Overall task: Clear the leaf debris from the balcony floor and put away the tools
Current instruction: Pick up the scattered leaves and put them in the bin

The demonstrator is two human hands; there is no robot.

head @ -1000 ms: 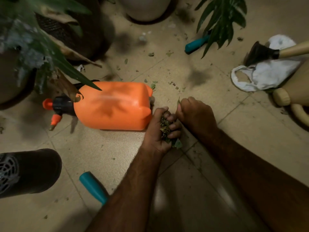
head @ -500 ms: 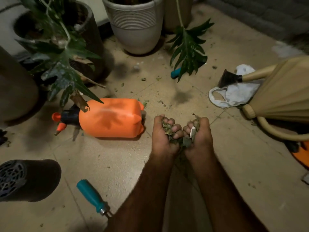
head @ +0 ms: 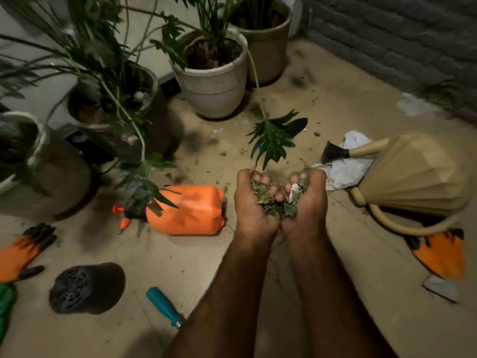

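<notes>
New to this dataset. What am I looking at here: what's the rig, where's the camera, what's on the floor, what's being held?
No robot here: a person works with bare hands, filmed by one wide-angle camera on their head, looking forward and down.

The left hand and right hand are cupped together, palms up, holding a pile of leaf scraps above the balcony floor.

On the floor: an orange spray bottle on its side, a tool with a teal handle, a dark mesh-ended object I can't identify, orange gloves on the left and right, a tan watering can on its side and a white cloth. Potted plants stand behind. Small scraps still litter the tiles.
</notes>
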